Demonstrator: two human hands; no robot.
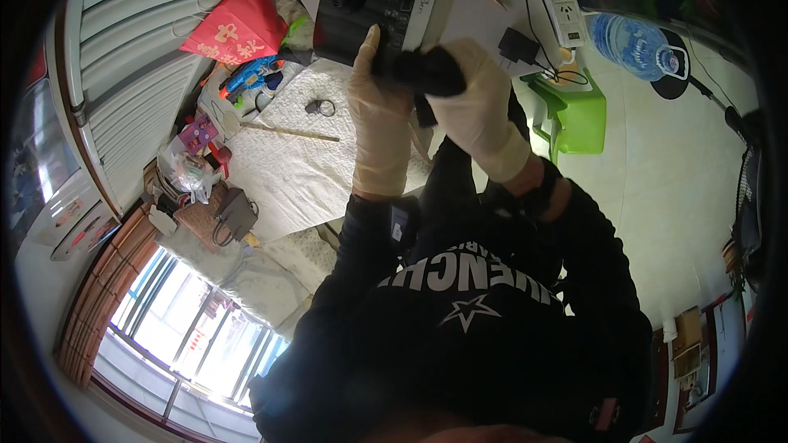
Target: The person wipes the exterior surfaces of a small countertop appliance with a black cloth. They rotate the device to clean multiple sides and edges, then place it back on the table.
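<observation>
Both of my hands wear pale, thin gloves. My left hand [383, 117] grips the near edge of a black-faced appliance with a knob and a pale side [369, 6], its thumb lying on the dark front. My right hand [477, 104] is closed around a bunched black cloth-like item [434, 71], which lies against the appliance's near corner. The fingers of my right hand are partly hidden by the black item. What my left fingers touch beneath the appliance is hidden.
A white quilted cover [289, 178] at left bears a thin stick [289, 131] and a small black ring-like item [320, 108]. A red paper bag [237, 24] stands beyond. At right are a power strip [563, 6], a black adapter [517, 48], a green plastic stool [578, 114] and a water bottle [634, 46].
</observation>
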